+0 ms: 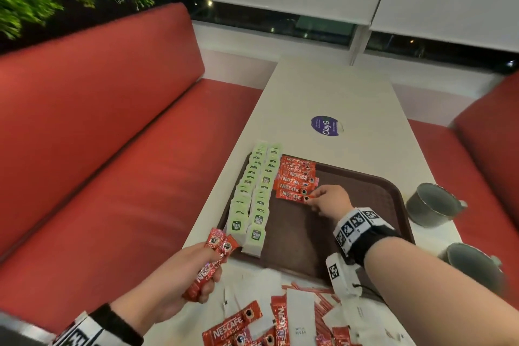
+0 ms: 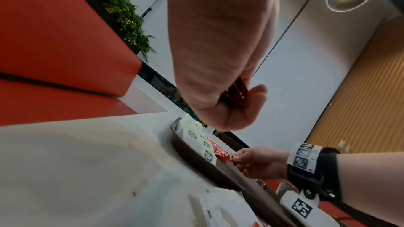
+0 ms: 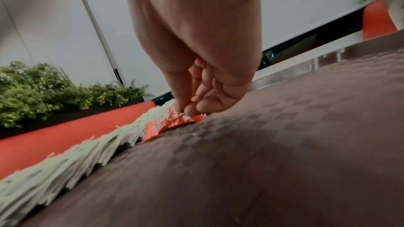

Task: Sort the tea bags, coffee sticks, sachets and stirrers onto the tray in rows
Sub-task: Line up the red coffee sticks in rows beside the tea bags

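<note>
While pinched at its near end by the right hand (image 1: 331, 201), lay the newest coffee stick (image 1: 292, 196) flat on the brown tray (image 1: 365, 191), last in a red row beside two rows of green tea bags (image 1: 252, 194). Gripped in the left hand (image 1: 179, 281), above the table (image 1: 331, 87) edge: a small bundle of coffee sticks (image 1: 209, 261). Nearer, loose on the table: more sticks, white sachets (image 1: 299, 317), red stirrers (image 1: 323, 298). To the right, two grey cups (image 1: 432, 203).
</note>
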